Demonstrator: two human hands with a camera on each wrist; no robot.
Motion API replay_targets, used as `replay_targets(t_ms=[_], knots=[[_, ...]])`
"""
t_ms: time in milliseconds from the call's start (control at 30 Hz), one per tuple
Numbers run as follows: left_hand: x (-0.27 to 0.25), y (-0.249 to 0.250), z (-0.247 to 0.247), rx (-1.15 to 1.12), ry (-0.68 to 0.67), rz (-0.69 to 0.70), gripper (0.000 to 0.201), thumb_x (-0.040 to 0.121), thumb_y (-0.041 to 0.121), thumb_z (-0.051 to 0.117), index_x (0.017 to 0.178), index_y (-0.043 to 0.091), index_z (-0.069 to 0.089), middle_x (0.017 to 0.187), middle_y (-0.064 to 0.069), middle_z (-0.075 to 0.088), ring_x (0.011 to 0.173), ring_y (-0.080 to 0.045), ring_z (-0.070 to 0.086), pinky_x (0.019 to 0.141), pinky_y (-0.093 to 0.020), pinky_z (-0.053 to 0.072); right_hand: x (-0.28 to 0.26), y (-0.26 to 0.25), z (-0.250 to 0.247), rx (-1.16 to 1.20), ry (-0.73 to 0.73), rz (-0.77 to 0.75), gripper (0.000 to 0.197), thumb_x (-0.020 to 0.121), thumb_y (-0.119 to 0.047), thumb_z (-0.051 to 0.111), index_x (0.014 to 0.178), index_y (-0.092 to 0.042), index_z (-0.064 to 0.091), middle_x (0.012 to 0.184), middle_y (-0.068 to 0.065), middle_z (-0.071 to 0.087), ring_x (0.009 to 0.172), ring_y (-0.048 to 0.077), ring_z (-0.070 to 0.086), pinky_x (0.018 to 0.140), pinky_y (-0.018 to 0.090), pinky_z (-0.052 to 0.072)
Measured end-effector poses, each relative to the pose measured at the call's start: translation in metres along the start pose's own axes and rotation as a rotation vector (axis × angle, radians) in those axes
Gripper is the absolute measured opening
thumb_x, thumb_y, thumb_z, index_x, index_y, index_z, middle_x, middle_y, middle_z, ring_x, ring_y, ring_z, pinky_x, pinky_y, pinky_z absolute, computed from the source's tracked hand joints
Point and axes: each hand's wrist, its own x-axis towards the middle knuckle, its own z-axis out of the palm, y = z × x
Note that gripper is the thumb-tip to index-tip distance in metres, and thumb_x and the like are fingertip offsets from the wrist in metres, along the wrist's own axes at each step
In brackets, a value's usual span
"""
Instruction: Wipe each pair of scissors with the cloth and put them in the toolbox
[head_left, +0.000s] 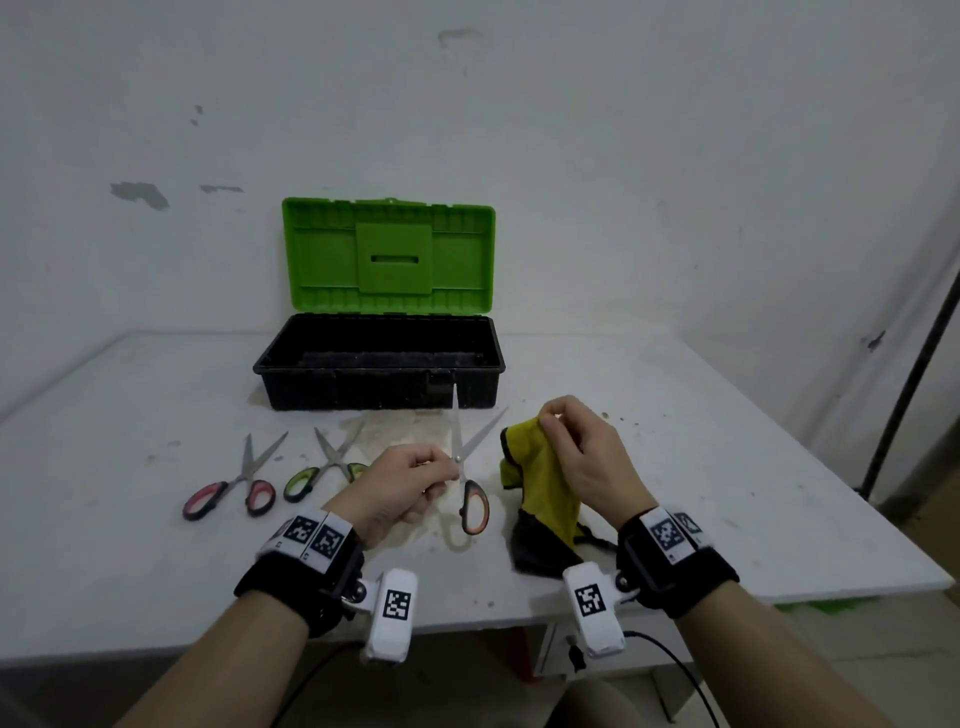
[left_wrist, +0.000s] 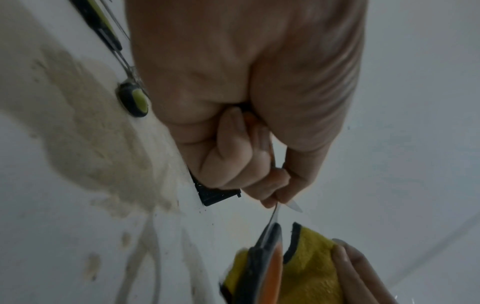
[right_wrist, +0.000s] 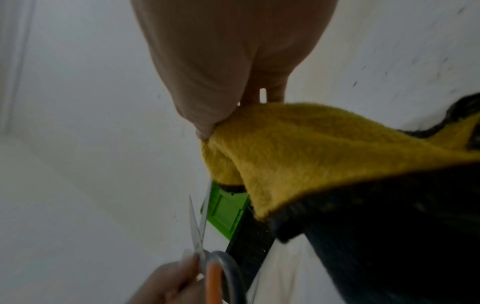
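A: Nearest to us, what are our hands doing?

B: Our left hand (head_left: 410, 480) pinches the orange-handled scissors (head_left: 470, 470) near the pivot, fingers curled round one handle loop, blades spread and pointing away from us. We judge that grip leaves both blades bare for wiping.

A: And the other?

B: Our right hand (head_left: 582, 457) grips the yellow cloth (head_left: 540, 486) by a bunched top fold, lifted so the rest drapes down to the white table (head_left: 727, 467) (its dark underside shows at the bottom). Cloth and blades sit just beside each other, not yet touching as far as we can tell.

A: Further out?

B: The green-handled scissors (head_left: 327, 465) and the red-handled scissors (head_left: 234, 486) lie flat to the left, both open, waiting their turn.

A: And the toolbox?

B: The toolbox (head_left: 379, 364) stands at the back against the wall, green lid (head_left: 388, 255) propped upright, its black tub open toward us with no scissors visible inside. So we reckon the first wipe is only starting.
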Motion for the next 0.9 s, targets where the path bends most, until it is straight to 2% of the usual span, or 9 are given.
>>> replay_targets(t_ms=[100,200,267,400,533,633,733,833,900], knots=[[-0.002,-0.002,0.006,-0.001,-0.036,-0.002,0.011,0.094,0.008,0.064,0.083,0.007,0.063,0.057,0.001,0.05,0.043,-0.009,0.028,0.038,-0.019,0.021,-0.004,0.0,0.006,-0.026,-0.084,0.075,0.018,0.104,-0.032,0.037,0.093,-0.024,0.049,0.082,-0.002,0.058,0.074,0.011,0.053,0.069,0.028,0.044],[-0.002,-0.006,0.009,-0.03,-0.041,-0.017,0.011,0.094,0.004,0.063,0.083,0.006,0.062,0.054,0.002,0.048,0.042,-0.008,0.028,0.037,-0.018,0.02,-0.01,0.008,0.007,-0.038,-0.214,0.16,0.012,0.101,-0.028,0.042,0.101,-0.026,0.054,0.095,-0.007,0.063,0.087,0.009,0.059,0.077,0.027,0.048],[-0.002,-0.008,0.009,-0.045,-0.037,-0.026,0.011,0.093,0.004,0.063,0.084,0.006,0.06,0.053,0.003,0.049,0.041,-0.008,0.028,0.037,-0.017,0.02,-0.012,0.013,0.006,-0.02,-0.245,0.167,0.013,0.099,-0.023,0.046,0.098,-0.025,0.059,0.092,-0.005,0.066,0.086,0.011,0.062,0.077,0.029,0.049],[-0.003,-0.01,0.009,-0.062,-0.043,-0.047,0.003,0.093,0.006,0.065,0.091,0.005,0.064,0.067,-0.002,0.061,0.042,-0.007,0.028,0.036,-0.017,0.021,-0.016,0.013,0.003,0.036,-0.212,0.172,0.015,0.101,-0.024,0.044,0.092,-0.026,0.056,0.084,-0.005,0.064,0.079,0.014,0.061,0.074,0.032,0.05],[-0.003,-0.01,0.015,-0.067,-0.01,-0.04,0.014,0.095,0.016,0.066,0.096,0.002,0.067,0.088,-0.011,0.074,0.042,-0.008,0.026,0.037,-0.017,0.019,-0.018,0.007,0.004,0.021,-0.209,0.174,0.014,0.102,-0.028,0.04,0.093,-0.028,0.05,0.083,-0.001,0.061,0.076,0.014,0.056,0.076,0.035,0.048],[-0.002,-0.011,0.019,-0.055,0.022,-0.02,0.017,0.095,0.017,0.066,0.096,-0.001,0.067,0.086,-0.009,0.075,0.042,-0.009,0.025,0.038,-0.017,0.019,-0.02,-0.002,0.005,-0.028,-0.251,0.17,0.009,0.102,-0.032,0.042,0.096,-0.027,0.048,0.085,0.0,0.062,0.074,0.011,0.056,0.071,0.027,0.046],[-0.002,-0.012,0.024,-0.036,0.025,-0.01,0.021,0.094,0.018,0.067,0.095,-0.002,0.068,0.08,-0.006,0.075,0.042,-0.009,0.026,0.04,-0.019,0.018,-0.021,-0.014,0.01,-0.121,-0.202,0.014,0.003,0.097,-0.025,0.054,0.095,-0.022,0.055,0.09,-0.004,0.061,0.083,0.006,0.056,0.072,0.018,0.04],[-0.005,-0.013,0.031,-0.036,0.007,-0.003,0.025,0.093,0.021,0.068,0.097,-0.004,0.069,0.073,-0.003,0.074,0.044,-0.009,0.027,0.041,-0.022,0.018,-0.02,-0.02,0.018,-0.104,-0.169,-0.008,0.014,0.092,-0.022,0.061,0.101,-0.028,0.052,0.091,-0.005,0.062,0.078,0.008,0.059,0.068,0.019,0.044],[-0.008,-0.013,0.036,-0.048,-0.011,-0.002,0.022,0.094,0.021,0.067,0.098,-0.001,0.07,0.072,-0.002,0.074,0.045,-0.009,0.027,0.041,-0.022,0.018,-0.019,-0.023,0.021,-0.146,-0.14,0.003,0.019,0.089,-0.023,0.065,0.096,-0.03,0.049,0.088,-0.005,0.061,0.075,0.011,0.058,0.067,0.027,0.049]])
